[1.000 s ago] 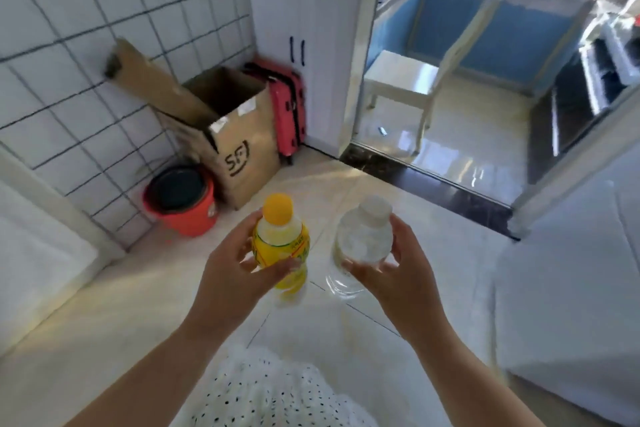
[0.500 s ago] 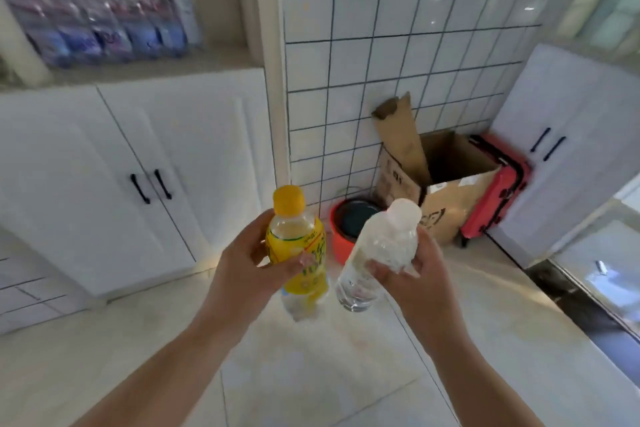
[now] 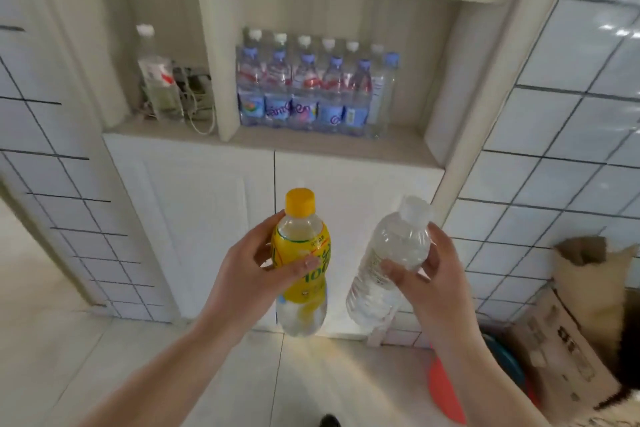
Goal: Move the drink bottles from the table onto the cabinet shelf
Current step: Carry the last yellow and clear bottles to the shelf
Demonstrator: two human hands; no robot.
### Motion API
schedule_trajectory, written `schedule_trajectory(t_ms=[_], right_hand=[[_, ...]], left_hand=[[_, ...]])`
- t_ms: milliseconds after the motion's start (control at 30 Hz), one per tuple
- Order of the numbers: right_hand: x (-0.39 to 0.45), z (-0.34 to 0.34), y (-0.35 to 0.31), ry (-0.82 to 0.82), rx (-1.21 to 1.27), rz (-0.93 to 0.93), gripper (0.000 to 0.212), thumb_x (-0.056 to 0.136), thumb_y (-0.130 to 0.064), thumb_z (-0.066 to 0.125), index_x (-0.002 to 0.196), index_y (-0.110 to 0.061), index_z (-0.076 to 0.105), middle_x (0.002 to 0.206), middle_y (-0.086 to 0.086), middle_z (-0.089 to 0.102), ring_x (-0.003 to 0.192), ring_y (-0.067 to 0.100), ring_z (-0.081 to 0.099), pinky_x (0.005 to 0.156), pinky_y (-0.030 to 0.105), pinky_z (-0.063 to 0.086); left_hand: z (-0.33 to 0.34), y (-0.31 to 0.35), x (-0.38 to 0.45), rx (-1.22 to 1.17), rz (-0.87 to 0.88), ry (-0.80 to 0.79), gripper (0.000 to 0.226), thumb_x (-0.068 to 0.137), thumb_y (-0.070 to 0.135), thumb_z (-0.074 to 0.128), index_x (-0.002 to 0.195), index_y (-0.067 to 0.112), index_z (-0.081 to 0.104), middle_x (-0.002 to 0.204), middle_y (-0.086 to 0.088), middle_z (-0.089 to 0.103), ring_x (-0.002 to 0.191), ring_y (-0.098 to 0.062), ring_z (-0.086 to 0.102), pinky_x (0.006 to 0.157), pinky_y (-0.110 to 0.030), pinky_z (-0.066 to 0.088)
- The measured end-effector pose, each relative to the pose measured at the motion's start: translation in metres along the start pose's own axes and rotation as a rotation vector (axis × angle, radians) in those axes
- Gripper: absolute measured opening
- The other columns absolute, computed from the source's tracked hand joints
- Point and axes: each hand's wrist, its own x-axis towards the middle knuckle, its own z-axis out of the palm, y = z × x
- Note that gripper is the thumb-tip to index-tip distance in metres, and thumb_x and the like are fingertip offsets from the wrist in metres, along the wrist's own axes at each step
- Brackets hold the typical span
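Note:
My left hand grips a yellow-capped bottle with a yellow label, held upright in front of the cabinet doors. My right hand grips a clear water bottle with a white cap, tilted with its cap up and to the right. Straight ahead and above both bottles is the cabinet shelf, an open white niche. A row of several blue-labelled water bottles stands at the back of it, with bare shelf in front of them.
Left of the niche divider stand a clear bottle and a tangle of cables. White cabinet doors are below the shelf. A cardboard box and a red bucket sit on the floor at the right. Tiled walls flank the cabinet.
My view has swung left from the doorway and box until it faces the cabinet shelf head-on. Both hands keep the same hold on their bottles, and the cabinet is closer.

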Motion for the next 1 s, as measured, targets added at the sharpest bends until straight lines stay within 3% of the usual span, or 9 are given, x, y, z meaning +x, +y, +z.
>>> schedule_trajectory(t_ms=[133,267,400,500,700,867,933,1000], right_hand=[[0.087,0.039,0.000,-0.083,0.028,-0.071,0.059,0.070,-0.005,0.077,0.107,-0.040,0.047,0.104,-0.012,0.066,0.085,-0.008,0.065,0.068,0.008,0.050],[0.170,0.072,-0.003,-0.175,0.055,-0.112,0.055,0.070,-0.002,0.076,0.101,-0.038,0.049,0.100,-0.014,0.067,0.089,-0.003,0.066,0.068,0.010,0.051],[0.247,0.103,-0.013,-0.249,0.073,-0.166,0.054,0.069,-0.004,0.077,0.102,-0.037,0.050,0.103,-0.012,0.066,0.092,-0.002,0.065,0.073,0.013,0.052],[0.291,0.127,-0.025,-0.277,0.094,-0.195,0.053,0.069,-0.007,0.078,0.101,-0.038,0.049,0.105,-0.011,0.067,0.093,-0.002,0.065,0.074,0.011,0.051],[0.353,0.169,-0.036,-0.271,0.099,-0.223,0.054,0.068,-0.014,0.080,0.104,-0.041,0.049,0.105,-0.017,0.066,0.094,-0.005,0.063,0.072,0.011,0.049],[0.382,0.198,-0.031,-0.250,0.101,-0.223,0.055,0.070,-0.008,0.078,0.106,-0.039,0.050,0.105,-0.017,0.066,0.094,-0.004,0.063,0.072,0.009,0.047],[0.390,0.206,-0.027,-0.239,0.084,-0.207,0.056,0.068,-0.013,0.079,0.106,-0.041,0.050,0.105,-0.018,0.066,0.098,-0.002,0.063,0.075,0.012,0.049],[0.395,0.213,-0.021,-0.233,0.066,-0.193,0.056,0.066,-0.017,0.080,0.105,-0.043,0.050,0.103,-0.022,0.066,0.100,0.000,0.063,0.081,0.018,0.050]], left_hand=[[-0.015,-0.004,0.080,-0.022,0.035,0.108,0.060,0.062,0.012,0.087,0.108,0.041,0.060,0.089,0.025,0.073,0.080,0.007,0.068,0.065,-0.008,0.049],[-0.024,-0.003,0.158,-0.060,0.045,0.197,0.057,0.042,0.041,0.080,0.097,0.042,0.064,0.089,0.024,0.073,0.082,0.004,0.069,0.069,-0.016,0.053],[-0.032,0.002,0.228,-0.078,0.084,0.251,0.047,0.046,0.041,0.080,0.090,0.053,0.068,0.093,0.018,0.075,0.086,-0.002,0.069,0.080,-0.028,0.056],[-0.042,0.002,0.275,-0.110,0.093,0.271,0.048,0.048,0.039,0.080,0.094,0.049,0.070,0.097,0.011,0.076,0.091,-0.009,0.070,0.086,-0.038,0.055],[-0.061,0.001,0.349,-0.112,0.094,0.246,0.059,0.055,0.028,0.083,0.111,0.027,0.066,0.099,0.005,0.076,0.089,-0.010,0.070,0.079,-0.028,0.056],[-0.073,-0.009,0.389,-0.062,0.108,0.207,0.047,0.066,0.011,0.084,0.103,0.031,0.066,0.092,0.008,0.076,0.083,-0.005,0.070,0.073,-0.025,0.054],[-0.077,-0.014,0.400,-0.057,0.098,0.195,0.050,0.064,0.014,0.087,0.108,0.027,0.066,0.095,0.005,0.076,0.086,-0.009,0.071,0.075,-0.030,0.055],[-0.079,-0.020,0.409,-0.058,0.083,0.199,0.062,0.053,0.031,0.087,0.111,0.025,0.065,0.099,0.002,0.076,0.091,-0.015,0.072,0.080,-0.037,0.057]])
